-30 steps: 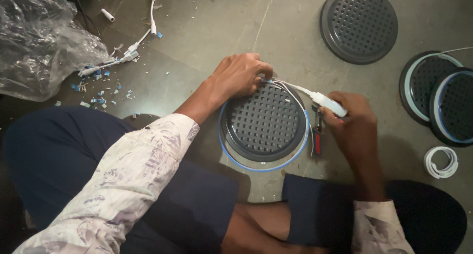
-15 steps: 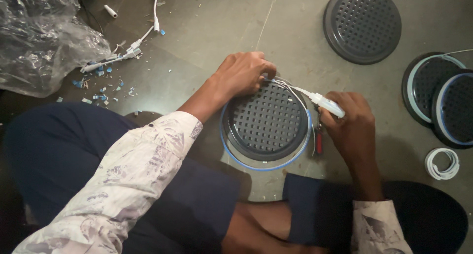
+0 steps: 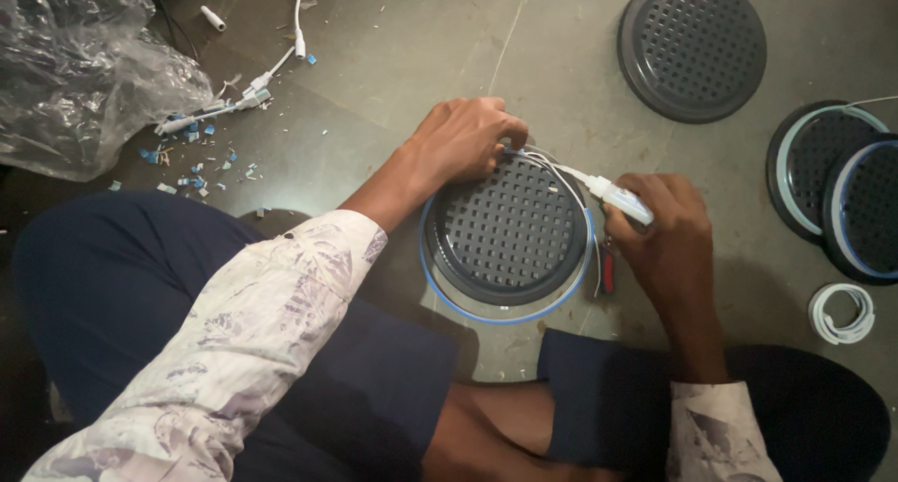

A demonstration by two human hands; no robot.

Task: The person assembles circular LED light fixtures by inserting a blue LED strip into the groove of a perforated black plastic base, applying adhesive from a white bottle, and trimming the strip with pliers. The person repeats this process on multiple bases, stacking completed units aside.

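Round dark perforated grille with blue rim [image 3: 510,234] lies on the floor between the knees; left hand [image 3: 468,141] pinches white wires [image 3: 552,169] at its top edge; right hand [image 3: 669,234] clamps the white plastic connector [image 3: 622,201]; keep wires taut, grille steady.

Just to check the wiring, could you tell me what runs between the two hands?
In the head view, thin white wires cross the perforated round cover, from left hand to right hand.

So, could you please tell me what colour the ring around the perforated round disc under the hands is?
Blue: the ring edges the dark grey disc, clearest in the head view.
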